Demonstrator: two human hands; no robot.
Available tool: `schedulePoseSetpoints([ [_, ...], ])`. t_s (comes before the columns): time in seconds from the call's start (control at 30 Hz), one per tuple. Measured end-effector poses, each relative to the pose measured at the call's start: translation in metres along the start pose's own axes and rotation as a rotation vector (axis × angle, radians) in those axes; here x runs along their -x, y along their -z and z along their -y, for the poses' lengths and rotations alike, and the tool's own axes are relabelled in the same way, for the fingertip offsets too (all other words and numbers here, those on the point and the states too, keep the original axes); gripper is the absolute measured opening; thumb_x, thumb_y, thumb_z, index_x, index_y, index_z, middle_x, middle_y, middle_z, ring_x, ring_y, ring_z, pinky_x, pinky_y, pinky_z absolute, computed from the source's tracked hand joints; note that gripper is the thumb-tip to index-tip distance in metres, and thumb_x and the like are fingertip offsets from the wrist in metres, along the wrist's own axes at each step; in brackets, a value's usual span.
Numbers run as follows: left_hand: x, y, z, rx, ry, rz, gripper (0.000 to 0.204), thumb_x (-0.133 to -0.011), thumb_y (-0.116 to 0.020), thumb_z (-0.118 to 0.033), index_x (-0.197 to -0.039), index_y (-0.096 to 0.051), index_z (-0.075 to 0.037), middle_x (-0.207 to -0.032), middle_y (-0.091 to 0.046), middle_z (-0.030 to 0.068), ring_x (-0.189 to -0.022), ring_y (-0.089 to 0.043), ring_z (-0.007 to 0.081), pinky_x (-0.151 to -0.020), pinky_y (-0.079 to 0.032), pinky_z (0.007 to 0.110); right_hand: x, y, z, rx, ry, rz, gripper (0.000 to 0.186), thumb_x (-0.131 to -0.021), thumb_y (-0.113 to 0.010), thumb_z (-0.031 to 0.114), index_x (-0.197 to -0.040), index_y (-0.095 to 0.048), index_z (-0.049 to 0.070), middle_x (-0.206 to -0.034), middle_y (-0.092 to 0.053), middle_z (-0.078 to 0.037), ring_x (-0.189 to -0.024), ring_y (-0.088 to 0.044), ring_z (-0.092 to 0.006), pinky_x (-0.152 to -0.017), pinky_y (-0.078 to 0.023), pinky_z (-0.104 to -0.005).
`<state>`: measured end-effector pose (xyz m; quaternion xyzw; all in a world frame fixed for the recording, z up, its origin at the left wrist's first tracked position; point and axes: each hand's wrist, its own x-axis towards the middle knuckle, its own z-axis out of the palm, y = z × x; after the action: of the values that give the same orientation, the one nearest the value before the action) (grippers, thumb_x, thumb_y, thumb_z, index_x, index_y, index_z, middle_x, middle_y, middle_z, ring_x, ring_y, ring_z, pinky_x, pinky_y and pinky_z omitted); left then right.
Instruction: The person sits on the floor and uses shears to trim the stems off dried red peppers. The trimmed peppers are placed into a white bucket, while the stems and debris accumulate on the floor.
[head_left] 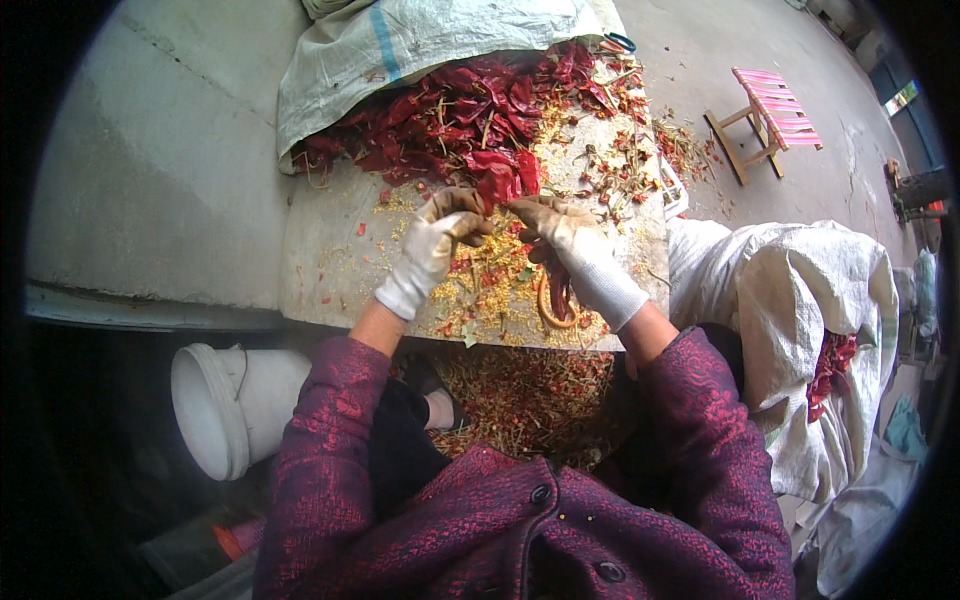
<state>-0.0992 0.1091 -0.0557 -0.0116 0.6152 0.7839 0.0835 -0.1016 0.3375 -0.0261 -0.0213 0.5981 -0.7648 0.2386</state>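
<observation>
In front of me, both my hands wear white work gloves with brown-stained fingers. My left hand [445,238] is closed in a pinch at the lower end of a dried red chili pepper [505,178]. Fingers of my right hand [570,235] are bent closed, their tips at the same pepper's other side. Beneath the right palm hangs a darker red chili piece [558,283], along with a tan loop [552,305] like a scissors handle; the hand hides how they are held. Yellow seeds [480,285] and red scraps lie below my hands on the board [340,270].
A heap of dried chilies [430,120] spills from a white woven sack [470,25] at the back. Stems litter the floor [530,390] beneath. A white bucket [225,410] lies left, another sack [810,330] stands right, and a pink-striped folding stool [775,105] is farther right.
</observation>
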Motion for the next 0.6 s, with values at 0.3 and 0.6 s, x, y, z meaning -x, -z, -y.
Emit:
schedulePoseSetpoints([
  [0.3,0.011,-0.018,0.004,-0.144,-0.001,0.072,0.018,-0.090,-0.056,0.005,-0.106,-0.062,-0.001,-0.093,-0.066,0.0021,-0.083,-0.064,0.0100,-0.074,-0.052,0.025,-0.015,-0.005,-0.024,0.055,0.114,-0.001,0.031,-0.096,-0.069,0.020,-0.124,-0.066,0.006,-0.085,-0.061,0.008,-0.064,-0.043,0.0018,-0.056,-0.031,-0.0145],
  [0.6,-0.007,-0.024,-0.023,-0.108,0.002,0.029,0.023,-0.093,-0.068,-0.009,-0.114,-0.063,-0.002,-0.097,-0.067,0.0026,-0.082,-0.063,0.0092,-0.075,-0.052,0.023,-0.006,0.001,-0.019,0.754,0.687,-0.254,0.016,-0.088,-0.073,0.017,-0.093,-0.073,0.001,-0.096,-0.073,-0.013,-0.081,-0.069,-0.0234,-0.073,-0.053,-0.0318],
])
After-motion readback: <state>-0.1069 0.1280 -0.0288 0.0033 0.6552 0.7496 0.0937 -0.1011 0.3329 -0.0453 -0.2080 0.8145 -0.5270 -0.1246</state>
